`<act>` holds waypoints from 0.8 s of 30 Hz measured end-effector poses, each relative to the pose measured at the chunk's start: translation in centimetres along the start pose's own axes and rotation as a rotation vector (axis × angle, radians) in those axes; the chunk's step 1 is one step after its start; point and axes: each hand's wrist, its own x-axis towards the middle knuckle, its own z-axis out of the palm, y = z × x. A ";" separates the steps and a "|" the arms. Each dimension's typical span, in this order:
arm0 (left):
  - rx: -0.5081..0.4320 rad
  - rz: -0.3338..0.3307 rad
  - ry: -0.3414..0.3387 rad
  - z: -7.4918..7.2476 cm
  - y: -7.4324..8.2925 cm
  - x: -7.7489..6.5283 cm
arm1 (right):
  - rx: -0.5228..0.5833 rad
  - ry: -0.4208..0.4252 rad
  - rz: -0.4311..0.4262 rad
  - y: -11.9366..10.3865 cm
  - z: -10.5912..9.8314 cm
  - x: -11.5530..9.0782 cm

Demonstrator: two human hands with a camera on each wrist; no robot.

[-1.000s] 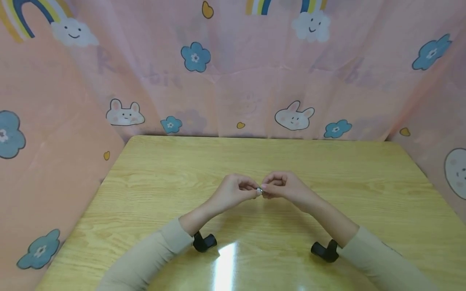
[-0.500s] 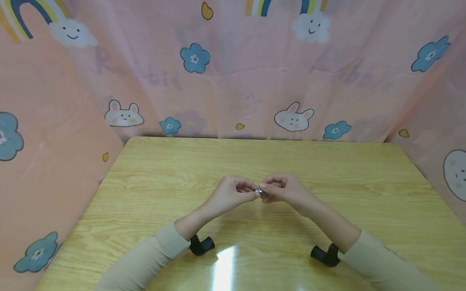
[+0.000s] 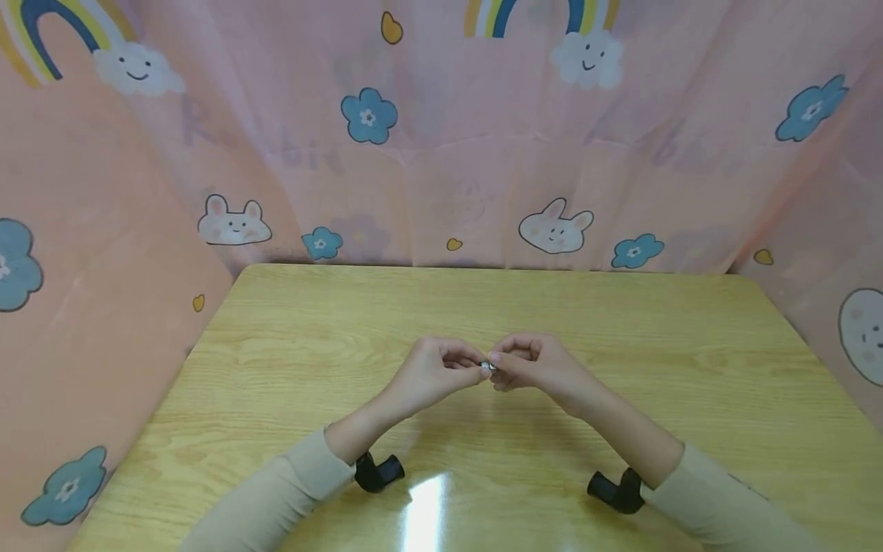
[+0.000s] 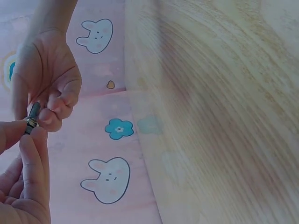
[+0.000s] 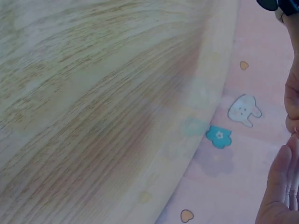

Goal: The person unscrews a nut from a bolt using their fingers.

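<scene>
A small metal bolt [image 4: 35, 110] with a threaded shank is held between both hands, above the table. A shiny ring-like nut [image 4: 31, 122] sits around it in the left wrist view. My left hand [image 3: 431, 373] pinches the bolt's lower end between thumb and fingertips, which hide that end. From the other side my right hand [image 3: 545, 366] brings its thumb and fingertips around the nut, with the shank pointing into its palm. In the right wrist view the right hand [image 5: 279, 186] meets the left hand [image 5: 293, 95] at the edge, and the bolt cannot be made out.
Beneath the hands lies a wood-grain table [image 3: 331, 322] with a bright light reflection near its front. A pink printed curtain [image 3: 441, 169] hangs behind and along the sides. Black wrist cameras [image 3: 378, 472] stick out under both sleeves.
Both hands have drifted slightly left and lower in the view, still meeting at the bolt. The right fingers have shifted a little around it. The scene sits slightly lower in the picture.
</scene>
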 end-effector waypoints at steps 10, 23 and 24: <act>-0.010 0.027 0.014 -0.5 -0.2 -0.4 | -0.017 0.028 -0.014 -0.7 0.4 -0.2; -0.028 0.034 0.024 -1.0 0.0 -0.2 | -0.007 0.037 -0.001 -1.2 0.3 0.4; -0.032 0.038 0.024 -1.0 0.0 -0.2 | -0.012 0.041 0.010 -1.2 0.3 0.5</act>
